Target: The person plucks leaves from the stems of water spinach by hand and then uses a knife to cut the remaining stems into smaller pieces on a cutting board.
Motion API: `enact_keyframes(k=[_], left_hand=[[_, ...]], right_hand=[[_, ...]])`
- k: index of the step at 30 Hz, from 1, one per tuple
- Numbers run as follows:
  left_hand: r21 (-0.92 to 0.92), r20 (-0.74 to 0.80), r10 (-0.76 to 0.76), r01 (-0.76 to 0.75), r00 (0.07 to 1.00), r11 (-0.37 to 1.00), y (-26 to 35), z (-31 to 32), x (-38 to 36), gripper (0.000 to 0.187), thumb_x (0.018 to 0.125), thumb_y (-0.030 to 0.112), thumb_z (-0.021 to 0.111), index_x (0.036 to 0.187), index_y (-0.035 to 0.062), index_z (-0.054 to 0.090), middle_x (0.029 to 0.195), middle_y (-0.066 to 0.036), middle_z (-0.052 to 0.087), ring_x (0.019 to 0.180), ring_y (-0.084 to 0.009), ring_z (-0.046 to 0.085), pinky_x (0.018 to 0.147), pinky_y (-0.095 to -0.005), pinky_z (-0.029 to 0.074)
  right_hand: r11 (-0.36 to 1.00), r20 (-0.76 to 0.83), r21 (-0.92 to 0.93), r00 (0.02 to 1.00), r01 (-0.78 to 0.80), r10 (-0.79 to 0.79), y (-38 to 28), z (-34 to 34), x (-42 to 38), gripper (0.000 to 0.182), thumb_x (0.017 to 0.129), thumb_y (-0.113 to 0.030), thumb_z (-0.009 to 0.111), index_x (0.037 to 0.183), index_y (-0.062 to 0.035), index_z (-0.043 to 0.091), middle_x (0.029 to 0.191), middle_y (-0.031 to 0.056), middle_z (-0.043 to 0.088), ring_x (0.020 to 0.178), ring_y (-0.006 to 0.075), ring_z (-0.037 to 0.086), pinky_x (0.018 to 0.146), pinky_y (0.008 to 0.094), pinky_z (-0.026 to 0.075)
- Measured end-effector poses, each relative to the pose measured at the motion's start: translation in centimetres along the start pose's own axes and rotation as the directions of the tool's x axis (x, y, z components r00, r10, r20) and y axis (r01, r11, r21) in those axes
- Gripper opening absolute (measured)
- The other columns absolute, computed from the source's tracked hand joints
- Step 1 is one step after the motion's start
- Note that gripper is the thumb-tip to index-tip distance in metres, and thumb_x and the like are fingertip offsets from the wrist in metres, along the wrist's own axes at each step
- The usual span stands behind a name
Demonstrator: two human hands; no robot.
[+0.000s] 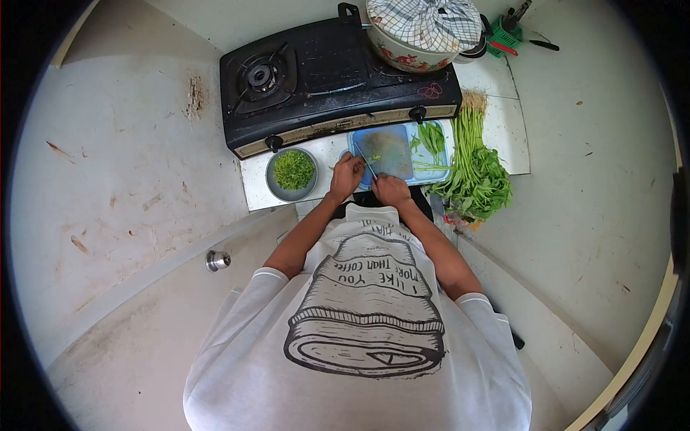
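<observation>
My right hand [392,189] is closed around the handle of a knife [366,161] at the front edge of a blue cutting board [392,147]. The blade points up and to the left over the board. My left hand [348,174] is closed at the board's left edge, beside the blade; what its fingers hold is too small to make out. A few chopped green bits [376,156] lie on the board. Left of my hands stands a grey bowl [271,182] of chopped greens [293,169]. Leafy stems [431,138] lie in the blue tray [447,152] under the board's right side.
A black two-burner stove [323,72] spans the back, with a cloth-covered pot [413,54] on its right. A large bunch of leafy greens [471,169] lies at the right. Behind it are a green basket [505,37] and a black-handled knife [545,45].
</observation>
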State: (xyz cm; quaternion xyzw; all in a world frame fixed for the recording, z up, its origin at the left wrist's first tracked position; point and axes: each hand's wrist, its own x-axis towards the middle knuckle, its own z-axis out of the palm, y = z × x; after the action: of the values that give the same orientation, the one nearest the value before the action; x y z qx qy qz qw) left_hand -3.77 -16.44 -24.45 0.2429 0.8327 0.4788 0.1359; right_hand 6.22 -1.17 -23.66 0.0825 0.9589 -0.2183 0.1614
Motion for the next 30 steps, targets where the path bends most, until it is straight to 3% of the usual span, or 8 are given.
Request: enact_keyframes(k=[13, 22, 30], left_hand=[[-0.038, -0.013, 0.001, -0.001, 1.000, 0.999, -0.2, 0.1, 0.1, 0.010, 0.080, 0.001, 0.071, 0.090, 0.0010, 0.072, 0.085, -0.015, 0.059, 0.070, -0.0286, 0.066, 0.069, -0.0394, 0.055], [0.012, -0.008, -0.024, 0.024, 1.000, 1.000, 0.4, 0.0, 0.2, 0.007, 0.082, 0.001, 0.071, 0.089, 0.0004, 0.072, 0.086, -0.015, 0.059, 0.071, -0.0287, 0.067, 0.069, -0.0396, 0.056], [0.003, -0.003, -0.023, 0.023, 1.000, 1.000, 0.3, 0.0, 0.1, 0.009, 0.083, -0.002, 0.068, 0.091, 0.0003, 0.071, 0.087, -0.015, 0.058, 0.072, -0.0302, 0.067, 0.070, -0.0404, 0.056]], right_hand=[[0.998, -0.007, 0.009, 0.998, -0.067, 0.067, 0.5, -0.3, -0.3, 0.044, 0.104, -0.040, 0.050, 0.098, -0.0001, 0.068, 0.085, 0.0270, 0.073, 0.082, 0.0439, 0.074, 0.077, 0.0525, 0.059], [1.000, 0.018, 0.008, 0.999, -0.026, 0.026, -0.1, -0.2, -0.6, 0.043, 0.103, -0.040, 0.052, 0.098, 0.0005, 0.067, 0.081, 0.0284, 0.072, 0.078, 0.0446, 0.073, 0.074, 0.0547, 0.059], [1.000, -0.007, -0.002, 1.000, 0.017, -0.017, -0.4, -0.1, 0.5, 0.045, 0.105, -0.036, 0.049, 0.093, 0.0026, 0.068, 0.081, 0.0251, 0.074, 0.078, 0.0397, 0.075, 0.075, 0.0490, 0.060]])
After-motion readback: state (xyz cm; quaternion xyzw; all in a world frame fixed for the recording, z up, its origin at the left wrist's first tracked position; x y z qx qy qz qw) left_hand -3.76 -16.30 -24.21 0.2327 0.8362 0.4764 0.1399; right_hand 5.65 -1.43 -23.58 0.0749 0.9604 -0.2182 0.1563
